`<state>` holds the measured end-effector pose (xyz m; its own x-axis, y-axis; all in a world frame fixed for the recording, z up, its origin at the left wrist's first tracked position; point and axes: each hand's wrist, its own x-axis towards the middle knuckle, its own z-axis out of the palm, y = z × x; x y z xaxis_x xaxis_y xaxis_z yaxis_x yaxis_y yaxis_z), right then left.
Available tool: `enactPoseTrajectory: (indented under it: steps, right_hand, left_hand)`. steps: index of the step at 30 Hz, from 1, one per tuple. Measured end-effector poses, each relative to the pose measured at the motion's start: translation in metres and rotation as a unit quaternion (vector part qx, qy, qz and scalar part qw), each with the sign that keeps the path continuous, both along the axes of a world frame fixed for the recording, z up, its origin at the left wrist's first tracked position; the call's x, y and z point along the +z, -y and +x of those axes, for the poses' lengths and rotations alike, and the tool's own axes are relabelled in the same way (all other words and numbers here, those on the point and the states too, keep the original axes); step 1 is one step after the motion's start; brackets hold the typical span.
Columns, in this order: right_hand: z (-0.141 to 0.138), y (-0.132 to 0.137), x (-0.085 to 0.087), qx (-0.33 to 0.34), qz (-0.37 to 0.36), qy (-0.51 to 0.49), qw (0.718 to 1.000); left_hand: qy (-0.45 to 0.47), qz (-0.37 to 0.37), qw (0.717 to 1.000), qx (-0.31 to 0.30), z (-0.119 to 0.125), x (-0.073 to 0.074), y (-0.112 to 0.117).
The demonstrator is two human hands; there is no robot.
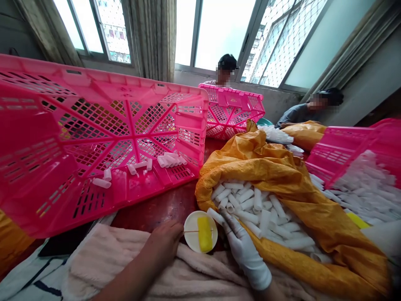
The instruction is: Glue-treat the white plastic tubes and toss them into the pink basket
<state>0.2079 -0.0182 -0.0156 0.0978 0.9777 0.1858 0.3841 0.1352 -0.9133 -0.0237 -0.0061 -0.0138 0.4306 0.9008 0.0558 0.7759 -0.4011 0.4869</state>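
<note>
Red tabletop [156, 209] | I log gloved right hand [244, 251] gripping white tube [216, 216] above orange sack [266, 167] | bare left hand [164, 242] curled closed beside white dish [191, 234] with yellow sponge [205, 234]

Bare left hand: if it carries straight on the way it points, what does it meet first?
The left hand would probably meet the rim of the white saucer first, though depth is hard to judge here.

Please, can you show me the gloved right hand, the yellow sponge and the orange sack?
Gloved right hand [246, 253], head view, on the back of the white glove.
Yellow sponge [204, 234], head view, on its middle.
Orange sack [275, 175], head view, on its folded upper edge.
</note>
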Motion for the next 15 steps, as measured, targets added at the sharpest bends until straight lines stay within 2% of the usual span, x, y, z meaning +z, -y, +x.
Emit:
enactPoseTrajectory:
  steps: [3, 7, 11, 15]
  right_hand:
    - [-0.008, -0.014, 0.009, 0.033, -0.022, 0.023, 0.999]
    - [-0.015, -0.025, 0.015, 0.05, -0.004, 0.056, 0.997]
    - [-0.015, -0.026, 0.01, 0.086, 0.02, 0.07, 0.994]
    - [-0.016, -0.026, 0.004, 0.074, 0.012, 0.061, 0.995]
  left_hand:
    - [-0.002, -0.009, 1.0, 0.001, -0.001, 0.001, -0.002]
    - [0.008, -0.014, 1.0, 0.009, -0.002, 0.003, -0.005]
    - [0.02, -0.012, 1.0, 0.012, -0.004, 0.004, -0.004]
    - [0.029, -0.013, 0.999, 0.015, -0.005, 0.004, -0.004]
